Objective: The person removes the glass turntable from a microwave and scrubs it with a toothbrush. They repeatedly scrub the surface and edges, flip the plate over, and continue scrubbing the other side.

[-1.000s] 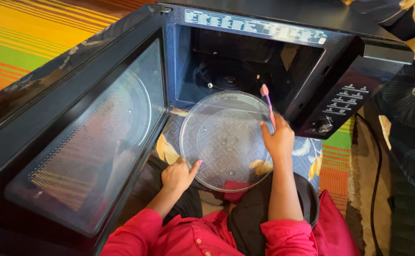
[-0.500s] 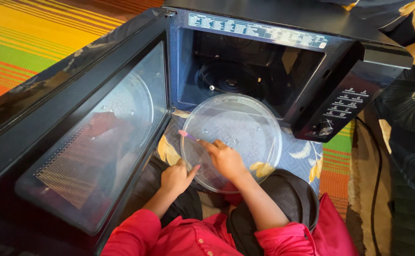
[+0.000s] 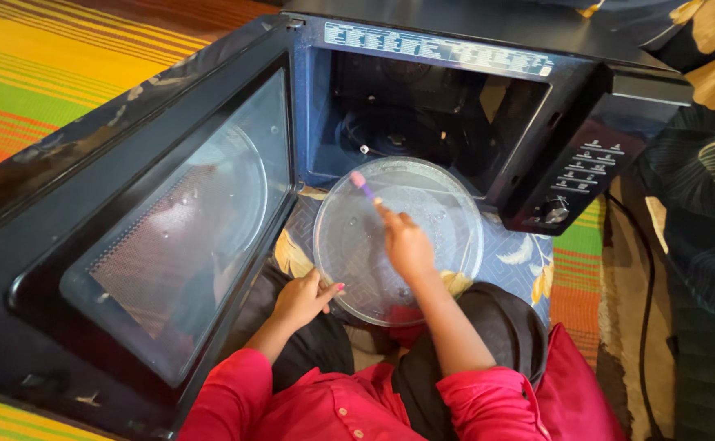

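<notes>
Now left hand (image 3: 300, 300) grip on glass turntable plate (image 3: 439, 214) rim, right hand (image 3: 407, 243) grip w/ toothbrush (image 3: 362, 186).

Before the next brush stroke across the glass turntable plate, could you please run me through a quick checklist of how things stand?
1. Left hand steadies the glass plate at its near-left rim: ok.
2. Right hand grips the brush, pink head over the plate's far-left part: ok.
3. Brush head pressed onto the glass: cannot tell.
4. Plate sits outside the microwave, over the lap: ok.
5. Microwave door swung wide open to the left, apart from both hands: ok.
6. Plate free of residue: cannot tell; droplets or specks show on it.
</notes>
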